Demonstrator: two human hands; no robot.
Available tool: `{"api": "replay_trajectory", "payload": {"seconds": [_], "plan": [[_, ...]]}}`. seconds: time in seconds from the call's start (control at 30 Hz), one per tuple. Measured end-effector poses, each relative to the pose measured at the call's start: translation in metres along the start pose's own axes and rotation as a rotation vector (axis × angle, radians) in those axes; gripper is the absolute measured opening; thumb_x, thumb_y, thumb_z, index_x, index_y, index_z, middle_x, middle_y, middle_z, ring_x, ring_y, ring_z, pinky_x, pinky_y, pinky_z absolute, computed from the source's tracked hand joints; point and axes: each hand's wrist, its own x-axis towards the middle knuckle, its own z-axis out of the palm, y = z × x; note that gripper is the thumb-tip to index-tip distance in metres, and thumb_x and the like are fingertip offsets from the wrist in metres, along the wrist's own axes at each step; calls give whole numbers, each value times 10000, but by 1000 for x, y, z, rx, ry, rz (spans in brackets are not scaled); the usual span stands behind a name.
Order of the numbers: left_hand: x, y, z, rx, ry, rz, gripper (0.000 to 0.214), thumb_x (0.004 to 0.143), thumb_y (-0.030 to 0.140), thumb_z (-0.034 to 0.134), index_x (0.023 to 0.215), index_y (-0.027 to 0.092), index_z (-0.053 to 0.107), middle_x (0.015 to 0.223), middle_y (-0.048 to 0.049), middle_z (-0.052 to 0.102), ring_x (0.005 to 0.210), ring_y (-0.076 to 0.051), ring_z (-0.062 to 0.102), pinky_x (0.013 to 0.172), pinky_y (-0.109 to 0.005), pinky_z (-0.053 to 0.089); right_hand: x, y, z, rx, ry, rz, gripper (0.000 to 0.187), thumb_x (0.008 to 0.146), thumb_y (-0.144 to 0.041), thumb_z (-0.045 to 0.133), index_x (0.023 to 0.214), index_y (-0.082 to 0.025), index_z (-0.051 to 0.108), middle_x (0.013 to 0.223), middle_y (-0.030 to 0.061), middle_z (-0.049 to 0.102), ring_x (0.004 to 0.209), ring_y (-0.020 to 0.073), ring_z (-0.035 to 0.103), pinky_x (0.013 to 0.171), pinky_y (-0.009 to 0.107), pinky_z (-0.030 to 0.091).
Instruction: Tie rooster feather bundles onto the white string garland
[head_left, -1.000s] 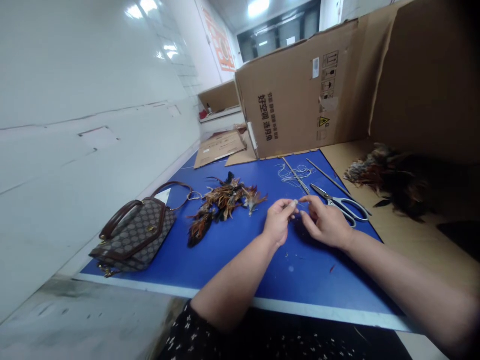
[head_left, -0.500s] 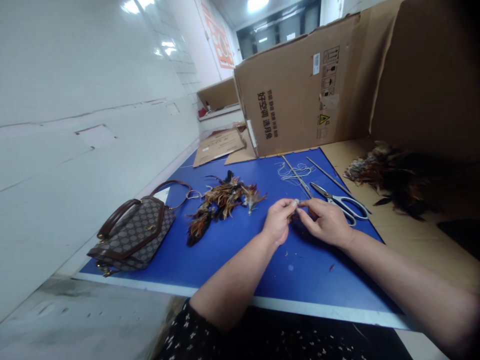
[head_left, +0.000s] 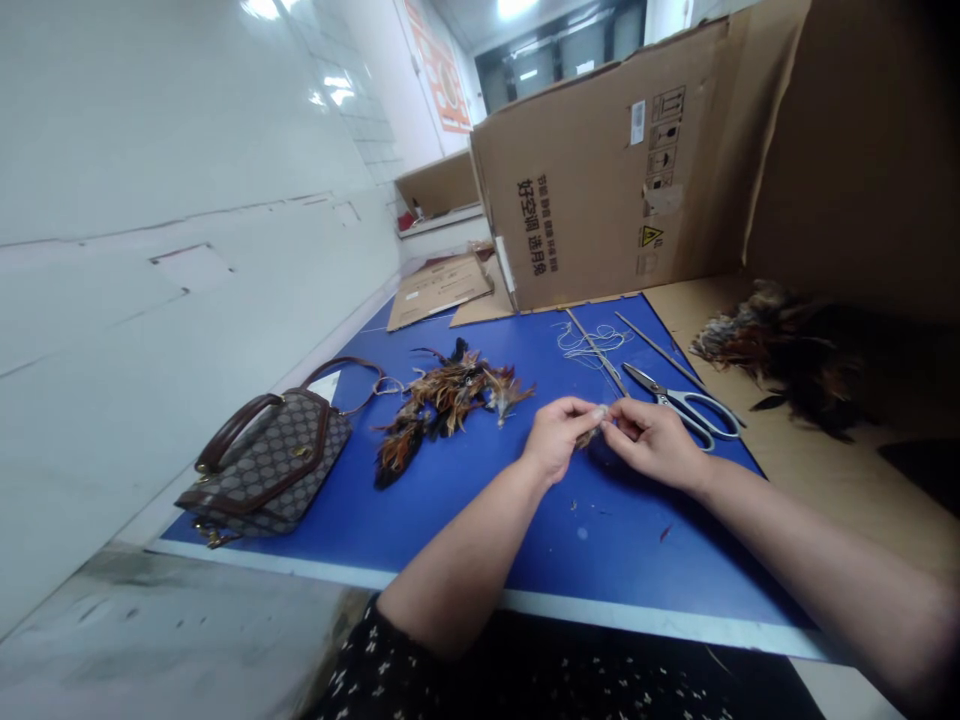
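Observation:
My left hand is closed in a pinch on a small feather, whose brownish tip shows below the fingers. The fingertips of my right hand press together at the pale upper end of that piece, touching my left thumb; whether they grip the feather too is hidden. Left of the hands lies a loose pile of brown, orange and black feathers on the blue table mat. Just beyond my right hand rest scissors with pale handles, their blades spread a little.
A patterned handbag stands at the left. Tangled pale string and two thin sticks lie behind the hands. More feathers sit on cardboard at the right. A big cardboard box walls off the back.
Both hands stay together at nearly the same spot. The fingertips have shifted slightly, and more of the feather shows beneath my left fingers.

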Motion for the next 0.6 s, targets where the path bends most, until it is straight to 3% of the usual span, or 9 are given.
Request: {"api": "replay_trajectory", "payload": {"seconds": [0.27,0.6], "plan": [[-3,2,-1,5,-154,1,434,644,351,954,998,146,810,946,-96,773,836,-151,694,871,-311,507,0,-4,-9,95,-76,-1,171,950,-337,617,865,-190,639,604,-48,438,546,115,373,523,262,337],[-2,1,5,-155,-69,5,348,646,287,944,916,136,784,861,-58,739,774,-132,669,816,-288,500,0,-16,-9,346,-108,68,173,949,-361,642,933,-208,564,671,-44,470,569,113,399,525,243,369]]}}
